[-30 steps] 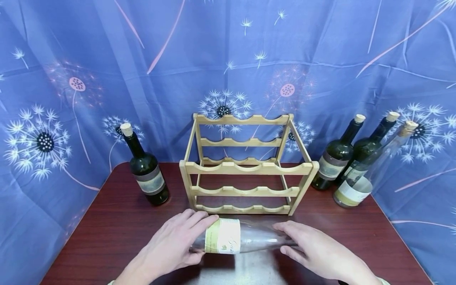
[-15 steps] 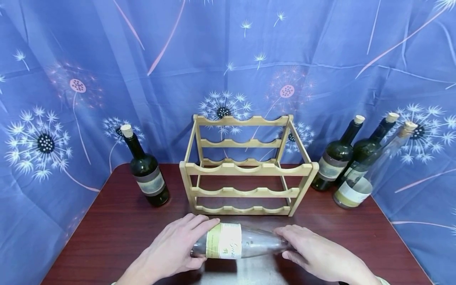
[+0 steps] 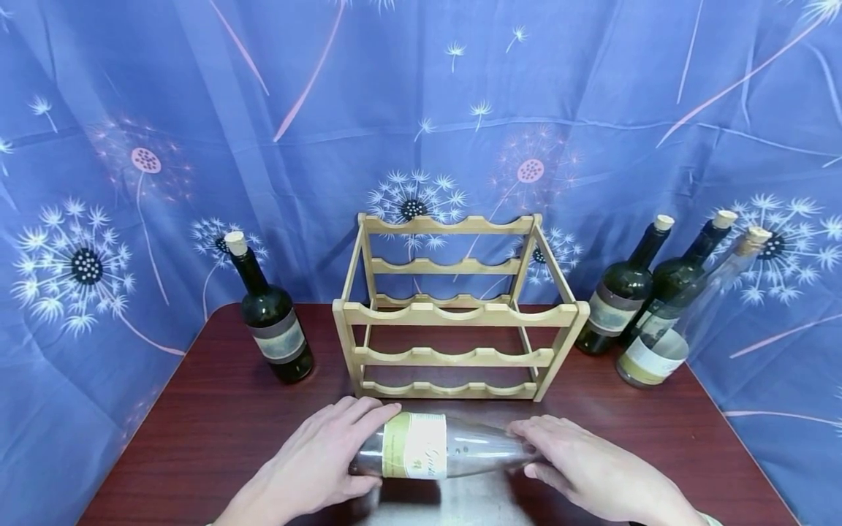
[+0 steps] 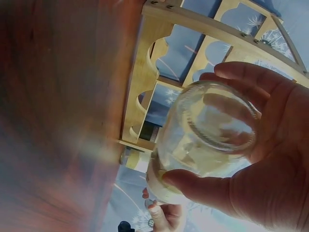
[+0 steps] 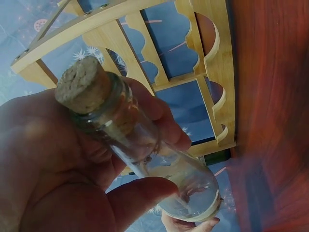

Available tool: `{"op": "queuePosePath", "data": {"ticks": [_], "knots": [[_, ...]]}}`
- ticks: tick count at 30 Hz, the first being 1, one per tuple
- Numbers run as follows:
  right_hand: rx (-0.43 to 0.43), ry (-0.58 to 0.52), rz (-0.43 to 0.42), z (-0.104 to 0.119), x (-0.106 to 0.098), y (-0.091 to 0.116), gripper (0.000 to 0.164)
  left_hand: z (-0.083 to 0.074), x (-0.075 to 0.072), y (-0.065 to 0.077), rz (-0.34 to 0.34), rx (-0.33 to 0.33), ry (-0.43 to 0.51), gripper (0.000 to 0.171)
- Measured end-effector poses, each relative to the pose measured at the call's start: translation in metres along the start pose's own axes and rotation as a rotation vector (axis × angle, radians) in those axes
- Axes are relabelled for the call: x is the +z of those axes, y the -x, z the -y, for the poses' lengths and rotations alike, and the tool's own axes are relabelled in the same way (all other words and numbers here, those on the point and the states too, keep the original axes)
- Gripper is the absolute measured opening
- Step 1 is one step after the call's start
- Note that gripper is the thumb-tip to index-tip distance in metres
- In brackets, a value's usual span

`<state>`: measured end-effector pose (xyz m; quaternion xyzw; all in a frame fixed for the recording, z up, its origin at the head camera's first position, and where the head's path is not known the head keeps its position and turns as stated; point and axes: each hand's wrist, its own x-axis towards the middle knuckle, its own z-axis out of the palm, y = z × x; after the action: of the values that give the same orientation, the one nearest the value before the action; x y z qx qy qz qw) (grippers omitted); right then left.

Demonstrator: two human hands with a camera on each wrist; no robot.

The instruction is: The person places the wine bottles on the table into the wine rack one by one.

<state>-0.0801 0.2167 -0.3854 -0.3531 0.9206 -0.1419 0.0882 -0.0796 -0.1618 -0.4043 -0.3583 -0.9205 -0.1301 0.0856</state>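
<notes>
A clear glass wine bottle with a white and yellow-green label lies sideways in front of the rack, its base to the left. My left hand grips the base end, thumb below and fingers over the top; the left wrist view shows the round glass bottom against the palm. My right hand holds the neck, with thumb and fingers around it. In the right wrist view a cork plugs the mouth, beside the palm. Over the table, the bottle casts a dark shadow beneath it.
Just behind the bottle stands a light wooden wine rack with scalloped rails. A dark green corked bottle is at the left. Two more dark bottles and a clear one stand at the right. A blue curtain hangs behind the table.
The bottle and both hands have shifted slightly toward the person, and the label has turned a little. The grip of both hands stays the same.
</notes>
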Motion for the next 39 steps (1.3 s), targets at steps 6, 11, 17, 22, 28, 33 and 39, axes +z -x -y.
{"op": "queuePosePath", "data": {"ticks": [6,11,17,22,28,33,39], "knots": [[0.001,0.004,0.004,-0.004,-0.001,0.002,0.05,0.002,-0.005,0.001,0.024,-0.018,-0.014,0.095],[-0.03,0.009,-0.03,-0.006,-0.004,0.005,0.046,0.005,-0.008,0.003,0.047,-0.055,-0.038,0.103],[-0.072,0.019,-0.096,-0.005,-0.009,0.009,0.038,0.009,-0.009,0.004,0.061,-0.101,-0.055,0.11],[-0.063,0.016,-0.099,-0.005,-0.015,0.012,0.038,0.012,-0.009,0.005,0.05,-0.121,-0.073,0.109],[-0.04,-0.002,-0.068,-0.006,-0.02,0.013,0.038,0.015,-0.011,0.006,0.066,-0.155,-0.075,0.108],[-0.034,-0.009,-0.071,-0.006,-0.021,0.014,0.038,0.018,-0.011,0.006,0.069,-0.163,-0.078,0.111],[-0.08,0.02,-0.142,-0.004,-0.022,0.016,0.037,0.018,-0.01,0.006,0.061,-0.166,-0.074,0.111]]}}
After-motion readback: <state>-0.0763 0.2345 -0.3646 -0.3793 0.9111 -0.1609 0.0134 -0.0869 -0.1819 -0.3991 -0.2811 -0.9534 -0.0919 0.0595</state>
